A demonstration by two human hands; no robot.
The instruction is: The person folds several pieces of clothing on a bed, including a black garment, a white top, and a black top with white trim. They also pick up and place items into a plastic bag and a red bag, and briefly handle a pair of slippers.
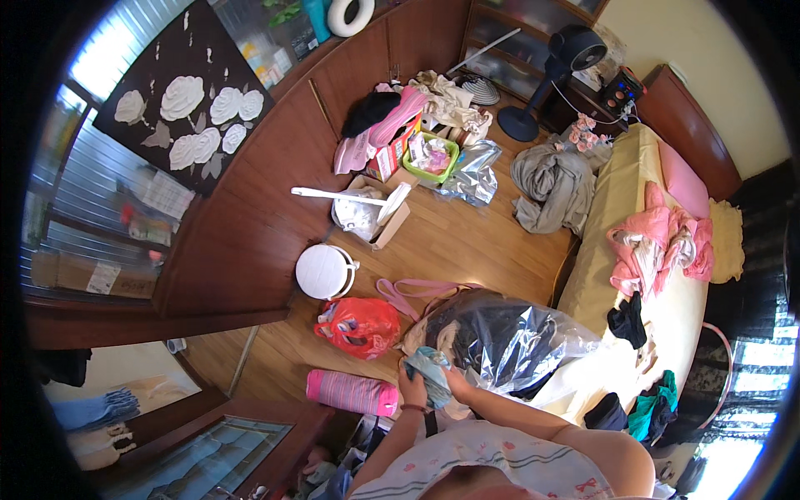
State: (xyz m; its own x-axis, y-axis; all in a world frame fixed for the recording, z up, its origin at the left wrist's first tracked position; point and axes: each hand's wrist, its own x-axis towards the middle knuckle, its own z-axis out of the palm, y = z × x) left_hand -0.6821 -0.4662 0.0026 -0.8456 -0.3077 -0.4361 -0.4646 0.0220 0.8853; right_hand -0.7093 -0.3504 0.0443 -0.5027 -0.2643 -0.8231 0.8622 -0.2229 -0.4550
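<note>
A bunched light-blue cloth [430, 374] is held between my left hand [412, 390] and my right hand [459, 382], low in the middle of the view. Just beyond and to the right lies a large clear plastic bag [519, 337] with dark contents, partly behind my right hand and forearm. A red plastic bag [359, 328] with things in it rests on the floor beyond my left hand. To the left of that hand lies a pink striped roll-shaped bag [351, 392]. A pink strap [400, 294] loops over the floor between the red bag and the clear one.
A bed [600, 206] on the right bears pink bedding [650, 244] and several small garments. Ahead stand a white round stool [324, 272], an open cardboard box [394, 228], a green basket [455, 153] and a black fan [519, 123]. A grey blanket [553, 187] lies beside the bed.
</note>
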